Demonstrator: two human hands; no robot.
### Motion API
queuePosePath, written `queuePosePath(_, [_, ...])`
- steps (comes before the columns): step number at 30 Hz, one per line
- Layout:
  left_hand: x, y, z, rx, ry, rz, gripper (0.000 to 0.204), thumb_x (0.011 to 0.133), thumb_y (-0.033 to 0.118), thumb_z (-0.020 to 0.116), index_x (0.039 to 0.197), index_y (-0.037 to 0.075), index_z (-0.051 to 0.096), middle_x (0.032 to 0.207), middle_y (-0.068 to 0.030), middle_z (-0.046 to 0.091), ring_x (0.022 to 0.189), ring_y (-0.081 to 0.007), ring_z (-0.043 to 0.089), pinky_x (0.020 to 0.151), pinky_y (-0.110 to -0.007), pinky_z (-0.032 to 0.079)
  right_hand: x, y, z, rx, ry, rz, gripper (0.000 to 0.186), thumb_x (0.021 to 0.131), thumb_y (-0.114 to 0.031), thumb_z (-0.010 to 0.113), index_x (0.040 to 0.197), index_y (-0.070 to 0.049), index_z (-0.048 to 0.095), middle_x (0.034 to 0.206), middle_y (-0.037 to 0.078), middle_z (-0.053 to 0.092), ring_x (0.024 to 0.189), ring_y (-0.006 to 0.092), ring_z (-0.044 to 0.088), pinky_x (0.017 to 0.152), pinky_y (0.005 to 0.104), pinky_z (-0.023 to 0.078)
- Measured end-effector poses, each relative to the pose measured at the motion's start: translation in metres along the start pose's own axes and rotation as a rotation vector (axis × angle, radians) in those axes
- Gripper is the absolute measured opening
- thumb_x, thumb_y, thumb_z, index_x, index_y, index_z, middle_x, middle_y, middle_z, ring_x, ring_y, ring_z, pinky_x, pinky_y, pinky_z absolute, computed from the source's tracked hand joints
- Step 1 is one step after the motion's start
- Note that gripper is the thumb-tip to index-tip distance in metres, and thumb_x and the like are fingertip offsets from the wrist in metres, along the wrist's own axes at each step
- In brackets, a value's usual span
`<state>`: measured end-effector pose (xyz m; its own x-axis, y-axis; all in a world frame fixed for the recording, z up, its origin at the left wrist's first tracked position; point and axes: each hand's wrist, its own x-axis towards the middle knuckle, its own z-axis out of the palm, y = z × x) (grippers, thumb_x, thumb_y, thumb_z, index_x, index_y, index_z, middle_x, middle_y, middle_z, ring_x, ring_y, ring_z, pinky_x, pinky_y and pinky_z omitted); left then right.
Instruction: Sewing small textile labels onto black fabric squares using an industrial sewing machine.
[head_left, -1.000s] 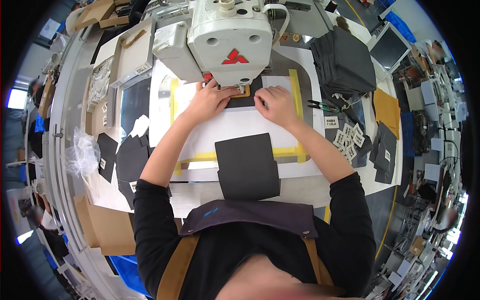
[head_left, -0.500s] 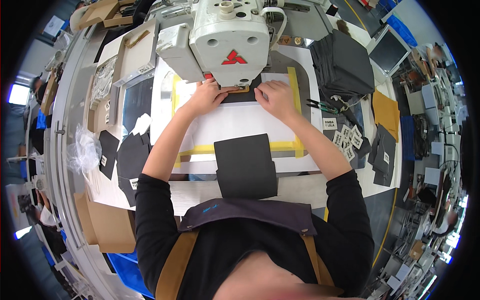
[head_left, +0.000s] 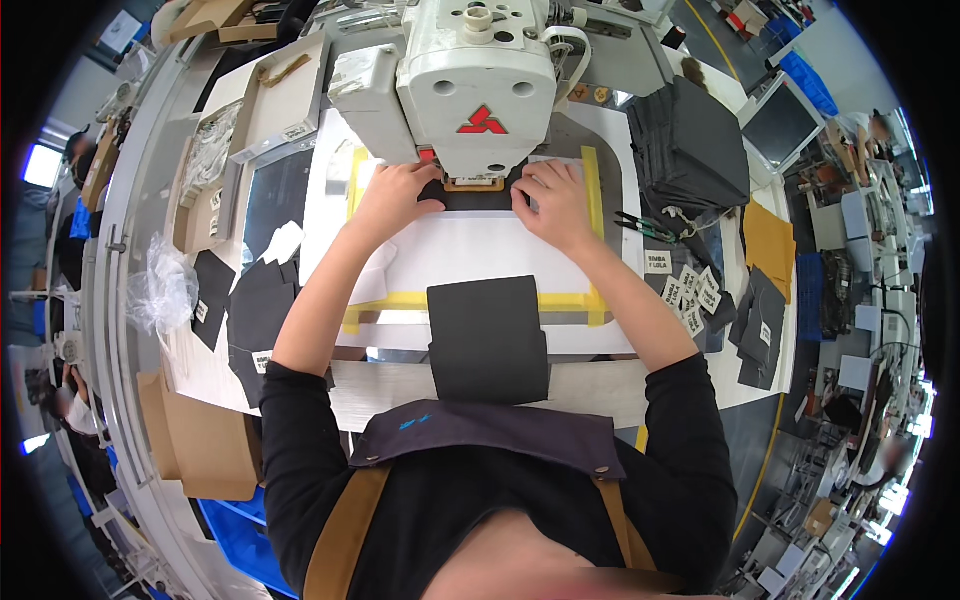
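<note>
Black panel [head_left: 474, 201] sits under the sewing-machine head [head_left: 480, 75]; left hand [head_left: 398, 200] just backed off the clamp [head_left: 474, 185], loosely open, right hand [head_left: 556, 207] half-curled. Placement looks settled, can't tell if either grips.

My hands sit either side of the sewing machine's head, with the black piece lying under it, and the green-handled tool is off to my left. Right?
Not quite: the head view shows the green-handled tool off to your right. The left hand, right hand, black piece and sewing machine are as you said.
</note>
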<state>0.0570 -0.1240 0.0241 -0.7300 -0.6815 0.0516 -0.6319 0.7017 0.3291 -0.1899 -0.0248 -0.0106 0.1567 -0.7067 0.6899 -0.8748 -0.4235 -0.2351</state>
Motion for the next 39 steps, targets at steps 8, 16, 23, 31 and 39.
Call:
queuePosePath(8, [-0.016,0.011,0.009,0.094,0.194,0.302,0.039,0.067,0.021,0.081,0.103,0.008,0.070,0.097,-0.0039,0.064,0.094,-0.0203,0.059,0.084,-0.033,0.044,-0.022,0.004,-0.032,-0.001,-0.109,-0.011,0.009,0.074,-0.010,0.069,0.079,-0.007,0.063,0.093,0.004,0.058,0.087,0.0239,0.056,0.079,0.0380,0.044])
queuePosePath(16, [-0.013,0.018,0.019,0.177,0.137,0.558,0.024,0.072,0.005,0.063,0.096,0.005,0.070,0.096,-0.0064,0.070,0.087,-0.0226,0.066,0.086,-0.034,0.051,-0.022,0.004,-0.032,0.031,-0.100,-0.042,0.009,0.072,-0.009,0.070,0.075,-0.006,0.063,0.086,0.004,0.062,0.084,0.0229,0.059,0.079,0.0364,0.047])
queuePosePath(23, [-0.013,0.029,0.031,0.285,0.152,0.469,0.026,0.070,0.004,0.063,0.096,0.005,0.067,0.076,-0.0045,0.062,0.073,-0.0221,0.064,0.079,-0.032,0.053,-0.025,0.003,-0.029,0.035,-0.082,-0.054,0.009,0.072,-0.009,0.071,0.077,-0.005,0.064,0.086,0.005,0.068,0.084,0.0225,0.064,0.082,0.0361,0.049])
queuePosePath(31, [-0.011,0.028,0.033,0.135,0.437,0.571,0.009,0.069,0.006,0.063,0.078,0.007,0.060,0.075,-0.0042,0.054,0.067,-0.0204,0.061,0.068,-0.032,0.052,-0.024,0.005,-0.033,-0.171,-0.152,-0.245,0.032,0.074,-0.035,0.076,0.084,-0.006,0.068,0.086,0.006,0.069,0.079,0.0194,0.066,0.101,0.0429,0.044])
queuePosePath(39, [-0.014,0.042,0.045,0.103,0.476,0.438,0.013,0.070,0.012,0.070,0.081,0.009,0.063,0.076,-0.0034,0.056,0.065,-0.0201,0.060,0.059,-0.033,0.050,-0.024,0.002,-0.030,-0.266,-0.181,-0.306,0.040,0.073,-0.042,0.077,0.086,-0.006,0.069,0.083,0.006,0.069,0.075,0.0174,0.066,0.101,0.0435,0.043])
